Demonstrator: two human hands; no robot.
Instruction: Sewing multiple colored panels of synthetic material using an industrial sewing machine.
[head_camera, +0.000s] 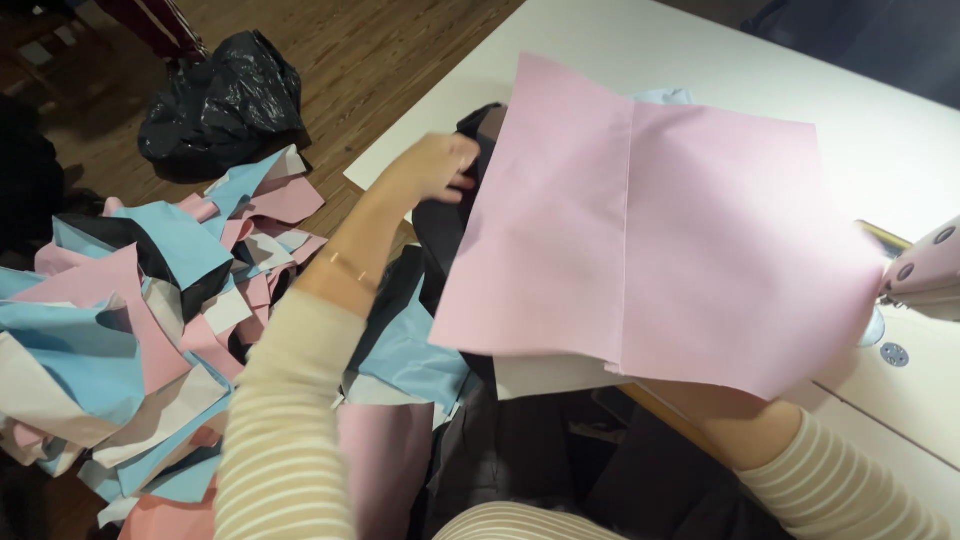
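Status from the head view: I've got a pink fabric sheet (650, 240) lifted over the white tabletop (900, 140), two panels joined by a vertical seam line near its middle, so that join looks already made

Left hand (430, 165) is at the sheet's left edge, fingers curled onto dark fabric (440, 230) that lies just under that edge; looks like a pinch, but I can't tell if it has the pink edge too. Right hand is hidden behind the sheet's lower right part, only the striped sleeve (840, 480) and forearm show, so I can't tell its grip. I'd judge it's propping the sheet from below

Sewing machine (925, 270) sits touching the sheet's right edge. Sheet isn't under the needle as far as I can see, so nothing is being stitched at this moment

More pieces sit under the sheet's lower left corner: blue fabric (420, 355) and a white piece (545, 375). Well left of the sheet, on the wood floor, a big heap of pink, blue, white and black offcuts (130, 320), with a black plastic bag (220, 100) beyond it

My read: at least one panel pair is done, this one is being sorted or stacked. How many pieces are left I can't count from here
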